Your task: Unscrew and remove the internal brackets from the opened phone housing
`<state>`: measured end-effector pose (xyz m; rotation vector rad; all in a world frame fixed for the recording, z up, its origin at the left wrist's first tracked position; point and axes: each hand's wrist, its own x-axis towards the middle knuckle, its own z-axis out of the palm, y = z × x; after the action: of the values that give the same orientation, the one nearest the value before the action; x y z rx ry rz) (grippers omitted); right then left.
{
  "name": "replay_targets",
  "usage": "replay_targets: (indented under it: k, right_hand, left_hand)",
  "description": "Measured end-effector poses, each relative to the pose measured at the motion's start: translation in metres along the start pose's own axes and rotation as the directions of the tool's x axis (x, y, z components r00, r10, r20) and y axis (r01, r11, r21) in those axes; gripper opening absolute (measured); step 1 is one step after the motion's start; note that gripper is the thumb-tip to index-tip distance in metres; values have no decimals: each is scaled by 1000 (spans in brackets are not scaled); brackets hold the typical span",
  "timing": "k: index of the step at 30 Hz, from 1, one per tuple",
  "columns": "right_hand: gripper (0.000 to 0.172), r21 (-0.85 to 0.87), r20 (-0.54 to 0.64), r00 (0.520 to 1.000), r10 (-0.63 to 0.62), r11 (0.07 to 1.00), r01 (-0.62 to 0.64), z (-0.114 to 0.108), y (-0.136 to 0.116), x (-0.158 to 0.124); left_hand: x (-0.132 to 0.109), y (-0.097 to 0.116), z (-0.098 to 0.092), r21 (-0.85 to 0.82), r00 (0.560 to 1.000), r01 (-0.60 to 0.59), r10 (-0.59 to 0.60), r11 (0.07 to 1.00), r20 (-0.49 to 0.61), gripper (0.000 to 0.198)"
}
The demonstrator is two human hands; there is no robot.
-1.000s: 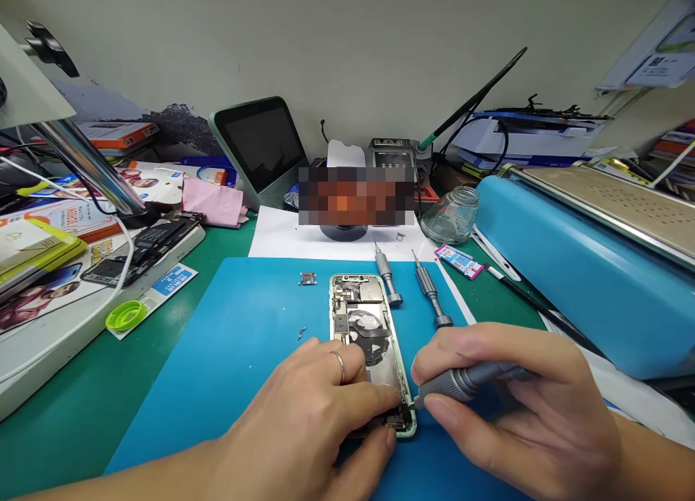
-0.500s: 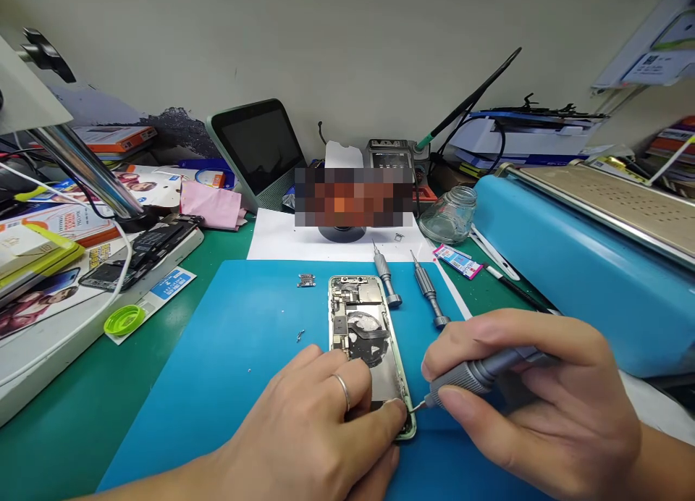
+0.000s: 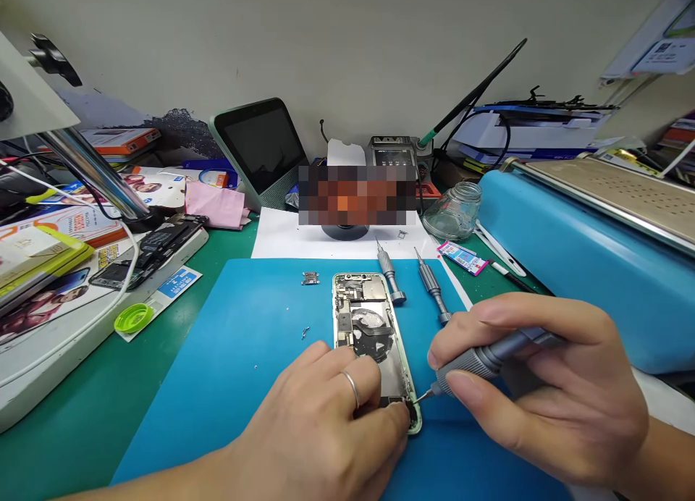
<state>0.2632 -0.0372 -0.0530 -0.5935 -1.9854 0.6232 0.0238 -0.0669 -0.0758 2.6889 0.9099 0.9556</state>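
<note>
An opened phone [image 3: 369, 327] with its insides bare lies lengthwise on a blue mat [image 3: 244, 342]. My left hand [image 3: 320, 421], a ring on one finger, presses its fingertips onto the phone's near end. In my right hand [image 3: 543, 392] a grey screwdriver [image 3: 483, 360] is gripped, its tip touching the phone's near right corner, close to my left fingertips. The phone's near end is partly hidden under my left fingers.
Two more screwdrivers [image 3: 392, 273] [image 3: 433, 289] lie on the mat beside the phone. A small part [image 3: 310, 277] and a tiny piece [image 3: 305, 332] sit left of it. A blue machine [image 3: 570, 247] stands right, a glass jar [image 3: 453, 211] and a smart display [image 3: 260, 150] behind, another disassembled phone [image 3: 146, 251] left.
My right hand drew slightly back and to the right, so the screwdriver's thin tip now shows at the phone's corner. My left hand stayed pressed on the phone.
</note>
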Motion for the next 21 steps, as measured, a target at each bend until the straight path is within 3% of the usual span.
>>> replay_targets:
  k: [5,12,21]
  right_hand:
    - [69,-18,-28,999,16,1000,-17,2,1,1]
    - [67,-37,-43,999,5,999,-7,2,1,3]
    - [62,-52,-19,1000,-18,998,17,4,1,9]
  left_hand:
    - [2,1,-3,-183,965,242,-216,953,150,18]
    - [9,3,-1,-192,947,276,-232,942,224,18]
    - [11,1,0,-103,953,225,-197,969,229,25]
